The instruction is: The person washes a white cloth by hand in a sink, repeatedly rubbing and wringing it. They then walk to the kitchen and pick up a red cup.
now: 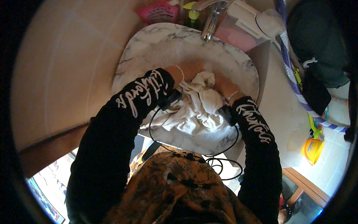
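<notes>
Looked partway to me: crumpled off-white cloth (197,110) sat bunched in the rounded, grey-veined white basin (158,41), not set aside yet. Left hand (193,70) and right hand (223,85) were at it, couldn't tell if gripping or open.

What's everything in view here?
washbasin: 1, marbled white, centre
cloth: 1 heap, white, in washbasin
tap: 1, silver, behind washbasin
pouch: 1, pink, left of tap
pump bottle: 1, yellow-green top, beside tap
container: 1, clear, pink, right of tap
hoop: 1, purple-white, right
bucket: 1, yellow, far right
fabric: count unclear, dark, upper right
cables: count unclear, black, below cloth
garment: 1, orange-black, bottom
wrist units: 2, black, beside cloth
sleeves: 2, black, both sides
bracelets: 2, pale, above sleeves
left hand: 1, bare, cloth's top
right hand: 1, bare, cloth's right
</notes>
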Available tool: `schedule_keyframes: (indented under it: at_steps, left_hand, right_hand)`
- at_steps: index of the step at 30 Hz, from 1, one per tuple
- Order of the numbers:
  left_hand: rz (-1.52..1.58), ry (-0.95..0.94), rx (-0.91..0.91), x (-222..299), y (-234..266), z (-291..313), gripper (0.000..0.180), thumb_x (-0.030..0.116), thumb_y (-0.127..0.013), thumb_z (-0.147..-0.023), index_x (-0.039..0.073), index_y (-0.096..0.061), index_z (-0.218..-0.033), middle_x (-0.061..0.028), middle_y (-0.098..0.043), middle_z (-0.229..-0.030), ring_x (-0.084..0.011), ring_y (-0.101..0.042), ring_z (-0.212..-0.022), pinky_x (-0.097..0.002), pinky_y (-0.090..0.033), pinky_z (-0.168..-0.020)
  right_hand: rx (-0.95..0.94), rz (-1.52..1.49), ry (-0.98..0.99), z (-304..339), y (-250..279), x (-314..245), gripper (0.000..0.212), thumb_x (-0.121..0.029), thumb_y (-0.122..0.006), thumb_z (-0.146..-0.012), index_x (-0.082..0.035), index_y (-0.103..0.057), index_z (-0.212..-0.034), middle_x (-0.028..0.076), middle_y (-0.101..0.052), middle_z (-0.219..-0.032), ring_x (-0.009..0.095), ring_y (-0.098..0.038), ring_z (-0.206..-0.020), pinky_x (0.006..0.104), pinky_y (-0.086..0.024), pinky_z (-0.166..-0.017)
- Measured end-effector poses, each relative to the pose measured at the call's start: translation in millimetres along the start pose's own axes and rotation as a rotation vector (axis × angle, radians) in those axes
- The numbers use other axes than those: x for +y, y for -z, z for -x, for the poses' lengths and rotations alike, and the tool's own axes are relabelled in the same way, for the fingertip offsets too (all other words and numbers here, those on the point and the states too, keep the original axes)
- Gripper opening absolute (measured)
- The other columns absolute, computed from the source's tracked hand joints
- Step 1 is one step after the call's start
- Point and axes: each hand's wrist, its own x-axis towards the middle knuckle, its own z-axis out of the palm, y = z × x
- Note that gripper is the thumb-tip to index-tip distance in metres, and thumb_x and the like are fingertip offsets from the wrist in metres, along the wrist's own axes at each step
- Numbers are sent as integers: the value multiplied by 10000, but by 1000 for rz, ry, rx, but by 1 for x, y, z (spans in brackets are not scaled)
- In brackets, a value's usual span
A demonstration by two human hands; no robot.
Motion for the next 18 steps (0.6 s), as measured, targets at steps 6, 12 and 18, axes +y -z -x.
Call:
schedule_keyframes:
  at_steps: [6, 12, 18]
  left_hand:
    - [-71, -186, 340, 1, -3, 24, 515, 329, -584, -873, 34, -430, -1267, -248, -516, -1222, -384, -543, -1080, -429, -428, -918]
    - [-12, -283, 253, 60, 35, 110, 774, 377, -688, -804, 66, -312, -1404, -252, -375, -1325, -406, -406, -1216, -443, -359, -1017]
    - [-85, -283, 44, 108, 17, 171, 906, 302, -779, -685, 81, -304, -1424, -237, -369, -1335, -423, -403, -1188, -502, -314, -1031]
  right_hand:
    - [249, -153, -21, 1, 17, -28, 372, -153, -533, -891, -32, -486, -1239, 207, -527, -1262, 359, -528, -1127, 401, -416, -946]
    - [367, 12, 294, 105, 22, -74, 406, -70, -606, -792, -53, -497, -1183, 218, -533, -1171, 376, -465, -1172, 418, -383, -973]
    - [342, 130, 501, 169, -28, -87, 442, -131, -718, -697, -86, -522, -1090, 229, -442, -1210, 490, -319, -1263, 560, -326, -1008]
